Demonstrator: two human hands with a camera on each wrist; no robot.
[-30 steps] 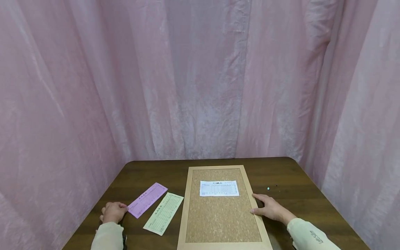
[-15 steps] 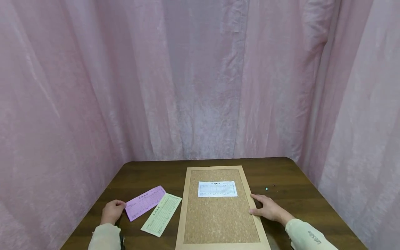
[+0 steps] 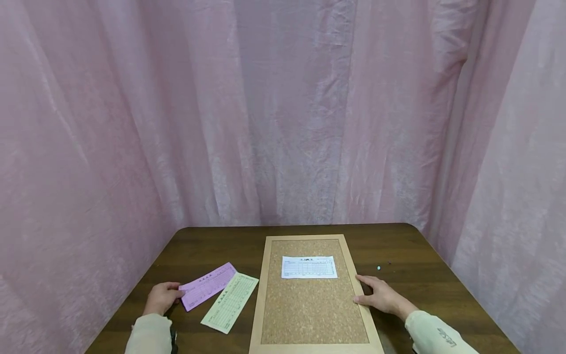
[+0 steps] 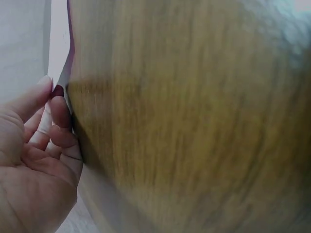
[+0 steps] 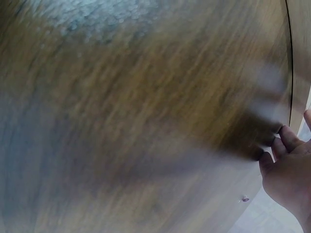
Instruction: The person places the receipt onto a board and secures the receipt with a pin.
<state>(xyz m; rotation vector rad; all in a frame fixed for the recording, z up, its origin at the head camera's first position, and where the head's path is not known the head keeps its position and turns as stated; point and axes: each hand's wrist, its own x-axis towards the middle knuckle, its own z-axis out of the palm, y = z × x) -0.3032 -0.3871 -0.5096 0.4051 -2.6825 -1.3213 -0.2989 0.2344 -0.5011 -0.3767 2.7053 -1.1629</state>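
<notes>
A purple printed paper slip (image 3: 208, 286) lies at the left of the table, its near-left corner pinched between the thumb and fingers of my left hand (image 3: 162, 297). In the left wrist view, the slip's pale edge (image 4: 59, 41) rises from the thumb and fingertip. Beside it lies a green printed slip (image 3: 230, 302), its upper end meeting the purple slip's right end. A wood-framed cork board (image 3: 311, 314) stands flat in the middle, with a white printed slip (image 3: 309, 267) on its upper part. My right hand (image 3: 382, 295) rests against the frame's right edge, fingers extended.
The brown wooden table (image 3: 424, 285) holds everything. A small light-blue bit (image 3: 378, 268) and a tiny dark one (image 3: 389, 263) lie right of the board. Pink curtains (image 3: 292, 123) hang behind and along both sides.
My left hand has turned the purple slip to a flatter angle, bringing its right end against the green slip. The right hand stays on the frame; the view shifts slightly.
</notes>
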